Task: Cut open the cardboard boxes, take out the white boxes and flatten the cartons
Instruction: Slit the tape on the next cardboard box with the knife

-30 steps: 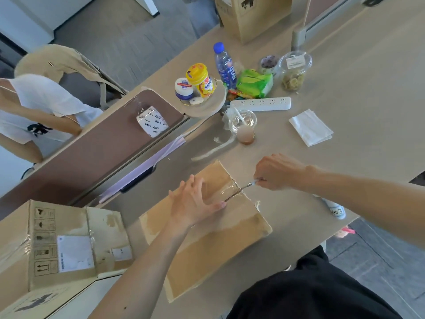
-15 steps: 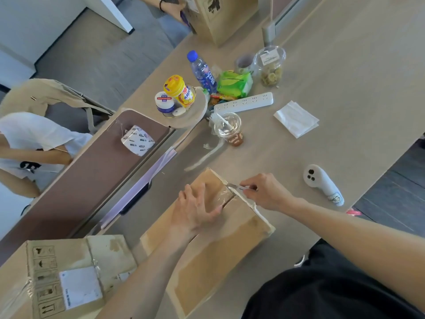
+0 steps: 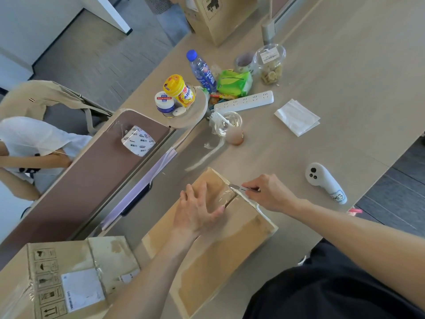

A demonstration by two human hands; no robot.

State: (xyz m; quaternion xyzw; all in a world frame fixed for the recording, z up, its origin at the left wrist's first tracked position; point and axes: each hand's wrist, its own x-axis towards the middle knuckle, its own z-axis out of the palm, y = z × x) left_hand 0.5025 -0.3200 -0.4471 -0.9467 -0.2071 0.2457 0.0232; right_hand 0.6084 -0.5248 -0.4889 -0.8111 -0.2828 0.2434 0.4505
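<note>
We're at the bench [image 3: 345, 65], which is cluttered at the far end: bottle [image 3: 203, 70], jars, power strip [image 3: 243, 102], cup [image 3: 230, 128], napkin [image 3: 296, 117]. All of it sits well apart from the work, so the cutting zone stays free.

The carton [image 3: 220, 240] lies flat in front of us, long axis running away from the body, taped seam facing up, still sealed. A second carton [image 3: 57, 279] waits at lower left, label up, untouched. No white boxes visible yet.

Left hand [image 3: 197, 210] is spread flat on the carton top, just beside the seam. We read that as a hold-down so the box doesn't skate under the blade.

Right hand [image 3: 269, 192] is closed in a pinch around the knife [image 3: 238, 187], blade tip at the far top edge where the tape wraps over. Likely step: slitting the end tape.

A white controller [image 3: 324, 181] sits near the right hand, clear of the carton.
</note>
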